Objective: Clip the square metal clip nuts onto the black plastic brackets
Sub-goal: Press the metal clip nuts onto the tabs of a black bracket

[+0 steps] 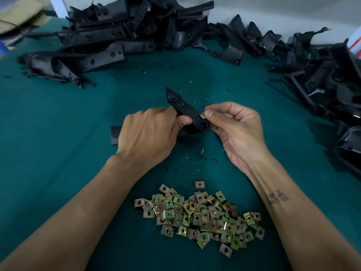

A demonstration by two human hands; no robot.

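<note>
A black plastic bracket (185, 109) is held above the green table at the centre. My left hand (150, 133) grips its lower left part, and the bracket's far end sticks out past my palm. My right hand (232, 124) pinches a small brass-coloured square clip nut (202, 115) between thumb and forefinger, right at the bracket's right edge near a hole. Whether the nut is seated on the edge I cannot tell. A heap of several loose clip nuts (201, 214) lies close to me between my forearms.
Black brackets are piled at the back left (93, 42), along the back (234, 40) and down the right side (332, 85). Small plastic shavings and bits (203, 159) dot the green cloth (58, 118). A cardboard box (19, 14) sits at the far left corner.
</note>
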